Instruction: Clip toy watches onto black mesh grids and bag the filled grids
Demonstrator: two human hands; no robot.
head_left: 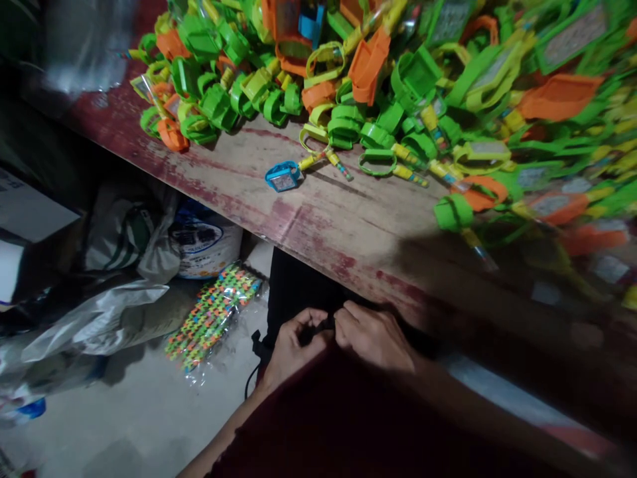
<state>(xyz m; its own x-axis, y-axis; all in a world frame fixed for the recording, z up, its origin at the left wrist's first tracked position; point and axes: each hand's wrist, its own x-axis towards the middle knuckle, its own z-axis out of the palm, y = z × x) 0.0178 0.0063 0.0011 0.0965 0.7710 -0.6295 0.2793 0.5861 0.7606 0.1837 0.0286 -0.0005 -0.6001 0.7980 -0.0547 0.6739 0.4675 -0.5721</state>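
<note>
Close to my body, below the table edge, my left hand (301, 342) and my right hand (373, 335) meet over my lap. The fingers of both are curled and pinched together around something small and dark that I cannot make out against the dark clothing. On the table (318, 219) above them lies one blue toy watch (283, 177), apart from both hands. Behind it spreads a heap of plastic toy watches in green, orange (369, 66) and yellow, many with small yellow-capped clear tubes (411, 174) of coloured bits.
Worn red paint marks the wooden table's front edge. On the floor at left lie a clear bag of colourful star-shaped pieces (213, 315), a printed white sack (204, 239) and crumpled plastic bags (99, 325). Clear plastic bags (87, 46) rest on the table's far left corner.
</note>
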